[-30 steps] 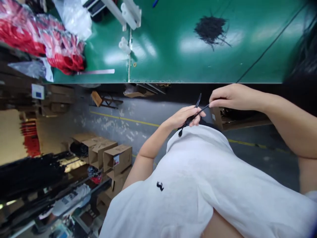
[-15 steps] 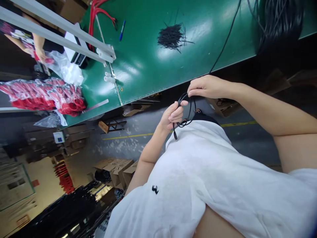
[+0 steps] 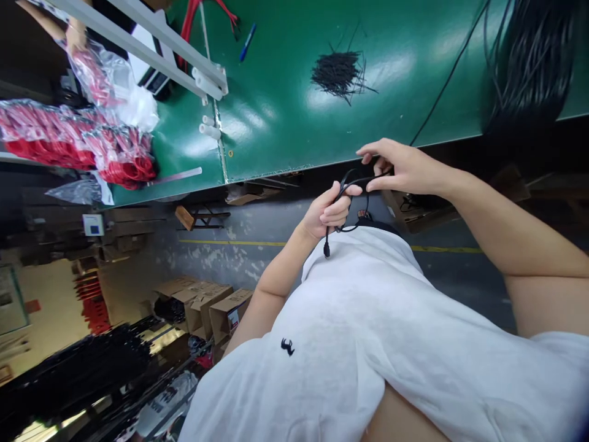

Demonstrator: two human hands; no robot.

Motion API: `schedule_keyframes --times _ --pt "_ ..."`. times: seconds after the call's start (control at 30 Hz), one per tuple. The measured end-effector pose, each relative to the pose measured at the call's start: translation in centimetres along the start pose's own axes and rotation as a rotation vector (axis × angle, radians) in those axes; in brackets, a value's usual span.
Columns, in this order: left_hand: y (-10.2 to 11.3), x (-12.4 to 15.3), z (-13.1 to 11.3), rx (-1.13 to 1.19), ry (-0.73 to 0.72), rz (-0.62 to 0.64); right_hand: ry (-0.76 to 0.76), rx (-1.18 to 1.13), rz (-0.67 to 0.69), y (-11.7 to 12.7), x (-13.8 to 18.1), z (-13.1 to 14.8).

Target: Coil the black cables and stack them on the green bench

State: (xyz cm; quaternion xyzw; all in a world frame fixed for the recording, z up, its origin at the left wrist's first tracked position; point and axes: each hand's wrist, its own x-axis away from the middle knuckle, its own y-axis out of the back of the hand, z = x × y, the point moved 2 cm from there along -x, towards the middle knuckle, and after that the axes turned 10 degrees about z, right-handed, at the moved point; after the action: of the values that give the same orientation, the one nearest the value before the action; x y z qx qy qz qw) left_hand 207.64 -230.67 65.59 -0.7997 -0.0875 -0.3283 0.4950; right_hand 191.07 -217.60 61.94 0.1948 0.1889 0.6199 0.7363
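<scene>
My left hand [image 3: 329, 212] is closed around loops of a thin black cable [image 3: 361, 180], in front of the white shirt and just off the table edge. Below its fingers dangles the cable's small black plug [image 3: 326, 249]. To the right, my right hand [image 3: 407, 170] has thumb and forefinger spread, while its other fingers curl over the cable, which passes through them. Beyond that hand the cable runs up across the green table [image 3: 276, 110] toward a thick bundle of black cables [image 3: 534, 67].
On the table lie a pile of short black strips [image 3: 338, 73], a blue pen [image 3: 247, 43] and white rollers [image 3: 210, 131]. Bagged red cables [image 3: 124, 156] sit at left, near another person's hand [image 3: 76, 35]. Cardboard boxes [image 3: 202, 307] stand on the floor.
My right hand has moved right, away from my left hand, and its thumb and forefinger have spread from a pinch. A cable length now stretches between the hands. The view has shifted slightly.
</scene>
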Motion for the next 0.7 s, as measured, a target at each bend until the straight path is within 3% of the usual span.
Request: schedule_keyframes --times 0.2,0.47,0.7 --pt "0.0 0.1 1.0 -0.06 -0.012 0.061 -0.052 0.322 0.177 -1.2 -1.2 0.3" --pt "1.0 0.8 2.4 -0.043 -0.082 -0.006 -0.024 0.484 0.116 -0.6 -0.1 1.0" --pt "2.5 1.6 2.8 -0.289 -0.059 0.079 -0.096 0.566 0.015 0.1 -0.5 1.9"
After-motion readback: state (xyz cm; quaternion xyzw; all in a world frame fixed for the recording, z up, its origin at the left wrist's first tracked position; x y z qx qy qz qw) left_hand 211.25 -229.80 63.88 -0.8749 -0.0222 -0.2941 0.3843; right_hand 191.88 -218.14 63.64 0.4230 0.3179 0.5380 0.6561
